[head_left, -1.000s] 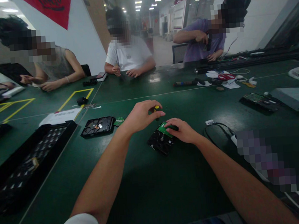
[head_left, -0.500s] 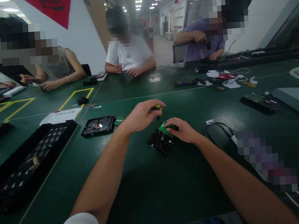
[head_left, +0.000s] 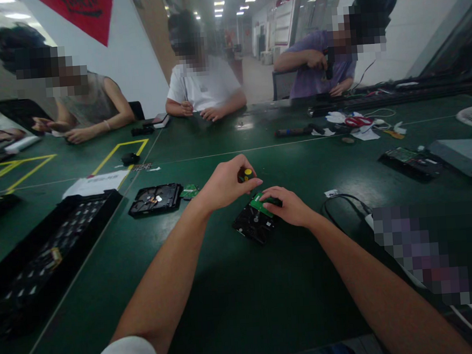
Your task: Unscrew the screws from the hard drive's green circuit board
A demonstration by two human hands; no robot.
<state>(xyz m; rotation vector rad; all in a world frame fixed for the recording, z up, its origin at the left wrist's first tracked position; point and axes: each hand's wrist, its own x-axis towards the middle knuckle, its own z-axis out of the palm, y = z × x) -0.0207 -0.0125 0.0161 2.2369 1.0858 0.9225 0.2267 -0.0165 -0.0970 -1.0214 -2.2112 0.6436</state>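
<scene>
In front of me a black hard drive (head_left: 252,225) with a green circuit board (head_left: 259,203) lies on the dark green table. My right hand (head_left: 285,206) grips its right edge, fingers bent over the board. Just above the drive's far end, my left hand (head_left: 236,178) is closed around a yellow-and-black screwdriver (head_left: 247,174). Only the end of its handle shows; the tip is hidden. Left of that hand sit another black hard drive (head_left: 155,199) and a loose green circuit board (head_left: 189,191).
A long black tray (head_left: 101,208) holding small parts stands at left. To the right are a cable (head_left: 348,196), a further drive (head_left: 411,163) and a grey metal box (head_left: 463,155). Several people sit across the table; one holds a dark power tool (head_left: 329,65).
My left hand has tilted the screwdriver, so its handle end now faces me more, and its fingers have curled further. The right hand and the drive stay put.
</scene>
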